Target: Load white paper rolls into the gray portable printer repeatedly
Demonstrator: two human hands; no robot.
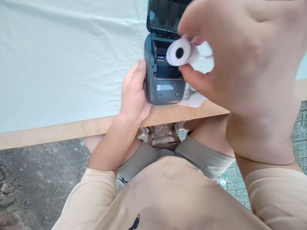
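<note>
A dark blue-grey label printer [165,95] rests near the table's front edge with its lid [161,20] swung up. My left hand [134,91] grips the printer's left side, thumb along the edge and fingers hidden beneath or behind it. Over the open paper bay, my right hand [230,54] pinches a white paper roll [185,52] between thumb and fingers. The roll's dark core hole faces me, and it overlaps the bay's right part in view. Whether it touches the printer I cannot tell.
A pale cloth covers the table [72,64], leaving a bare wooden front edge [96,126]. White round pieces [197,99], partly hidden by my right hand, lie right of the printer. My legs are under the edge, with a wooden stool or frame [164,145] between them.
</note>
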